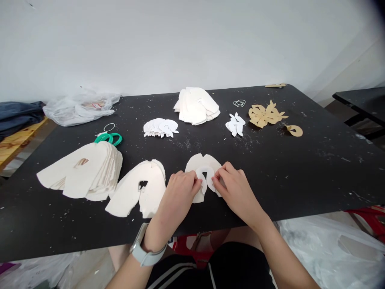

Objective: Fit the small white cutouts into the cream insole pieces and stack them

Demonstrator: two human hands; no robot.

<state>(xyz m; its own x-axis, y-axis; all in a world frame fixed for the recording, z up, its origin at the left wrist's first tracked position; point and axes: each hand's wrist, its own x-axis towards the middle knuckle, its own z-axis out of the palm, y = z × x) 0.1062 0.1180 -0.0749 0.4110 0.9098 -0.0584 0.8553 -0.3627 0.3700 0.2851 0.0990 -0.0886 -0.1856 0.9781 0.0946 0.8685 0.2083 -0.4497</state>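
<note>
A small white horseshoe-shaped piece (pixel 205 170) lies over the opening of a larger cream horseshoe-shaped pad (pixel 200 159) on the black table. My left hand (pixel 183 188), with a watch on its wrist, pinches the small piece's left side. On its right side, the fingers of my right hand (pixel 233 184) close on the edge. Part of the pad is hidden under both hands. Left of my left hand lies another cream pad (pixel 153 172) with a gap in its middle, and past it leans a thick stack of cream pads (pixel 81 164).
Behind the hands are small white cutouts (pixel 161 127), a cream pad pile (pixel 197 105), more white cutouts (pixel 235 124) and tan cutouts (pixel 264 114). Green-handled scissors (pixel 108 139) touch the left stack. A plastic bag (pixel 80 108) sits at the back left. The table's front edge (pixel 306 214) is close.
</note>
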